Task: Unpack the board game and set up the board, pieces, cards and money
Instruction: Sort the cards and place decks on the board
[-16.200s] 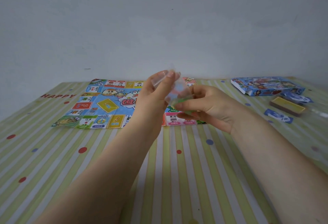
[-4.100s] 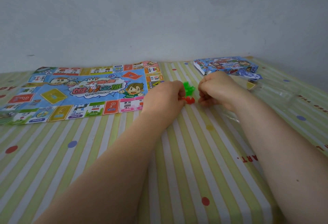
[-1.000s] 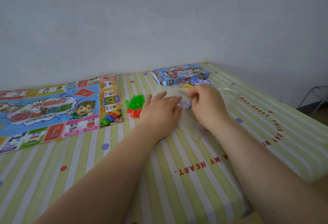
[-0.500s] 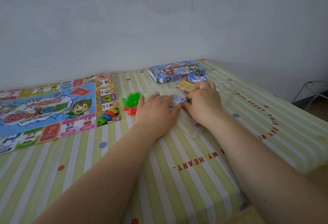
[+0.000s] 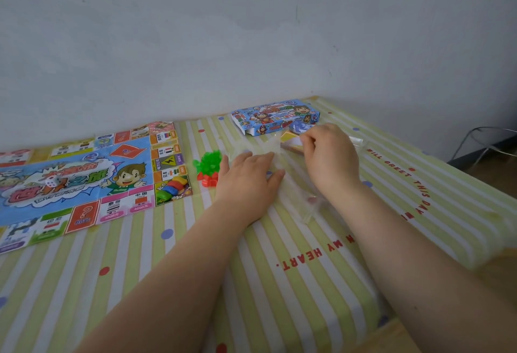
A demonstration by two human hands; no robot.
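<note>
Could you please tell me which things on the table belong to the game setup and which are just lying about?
Setup: board, green pieces, red pieces, box, yellow cards, clear bag.
Lying about: tablecloth, cable.

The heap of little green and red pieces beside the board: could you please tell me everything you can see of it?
The heap of green and red pieces is a small loose pile of translucent, plastic-looking bits, green ones at the back, red ones nearer the camera. Single shapes are too small to tell. It lies on the striped tablecloth, between the board and the left hand, close to the hand; contact cannot be told.
</note>
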